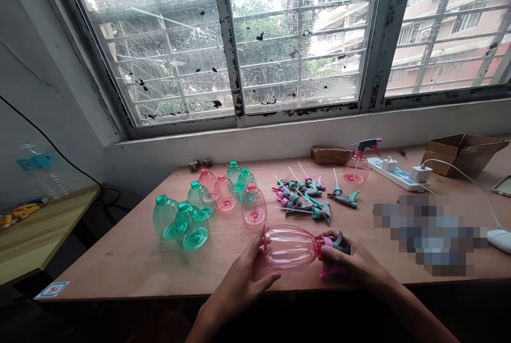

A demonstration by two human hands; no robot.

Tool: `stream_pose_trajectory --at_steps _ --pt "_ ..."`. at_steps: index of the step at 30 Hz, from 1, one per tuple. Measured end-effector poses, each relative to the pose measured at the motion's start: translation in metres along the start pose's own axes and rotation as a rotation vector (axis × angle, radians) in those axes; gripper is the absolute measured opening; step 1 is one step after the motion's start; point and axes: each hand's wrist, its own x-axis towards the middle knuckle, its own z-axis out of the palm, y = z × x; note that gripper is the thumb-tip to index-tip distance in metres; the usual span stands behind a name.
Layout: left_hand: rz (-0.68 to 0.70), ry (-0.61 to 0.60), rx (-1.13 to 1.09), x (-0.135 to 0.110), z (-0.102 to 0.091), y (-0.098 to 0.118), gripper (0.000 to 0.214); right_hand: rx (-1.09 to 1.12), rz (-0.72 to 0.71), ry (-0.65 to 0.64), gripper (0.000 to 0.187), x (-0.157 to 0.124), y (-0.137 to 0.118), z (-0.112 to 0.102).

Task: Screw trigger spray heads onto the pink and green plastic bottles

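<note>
A clear pink spray bottle (290,248) lies on its side in the air above the table's front edge, base to the left. My left hand (249,274) cups its base end, thumb stretched out below and fingers partly hidden by the bottle. At the neck, my right hand (346,259) is closed around the pink collar of a grey and pink trigger sprayer (337,243). The sprayer sits on the bottle's mouth; how tightly cannot be seen. Just behind stands an open pink bottle (254,205). A pile of loose trigger sprayers (305,199) with thin tubes lies beyond.
Several green bottles (192,226) and more pink ones (225,193) stand at the left of the table (120,263). At the back are a pink bottle with sprayer (356,167), a power strip (399,174) with plugs, and a cardboard box (463,154). A blurred patch covers the right.
</note>
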Motion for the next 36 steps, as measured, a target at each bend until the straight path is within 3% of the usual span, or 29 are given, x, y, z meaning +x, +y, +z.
stream_pose_trajectory --at_steps 4,10,17,22,31,36 --pt "-0.001 -0.011 -0.027 0.0013 0.0005 -0.0027 0.112 -0.054 -0.040 0.000 0.044 -0.0001 -0.0004 0.0014" --pt "0.026 0.040 -0.016 0.0022 0.0018 -0.0035 0.089 -0.079 -0.042 -0.002 0.046 0.0013 0.0034 0.0003" --pt "0.022 0.019 -0.039 0.0028 0.0029 -0.0084 0.104 -0.008 -0.003 0.015 0.050 -0.0005 -0.0001 0.0009" --pt "0.030 0.045 -0.018 0.0040 0.0009 -0.0029 0.087 -0.029 -0.011 0.042 0.050 0.0000 -0.0002 0.0012" --pt "0.008 0.076 0.046 0.0031 0.0021 -0.0056 0.095 -0.014 -0.024 0.011 0.045 -0.0014 -0.0025 0.0001" --pt "0.051 0.077 0.070 0.0050 0.0008 -0.0018 0.082 0.026 -0.010 0.036 0.048 -0.0016 -0.0026 0.0031"
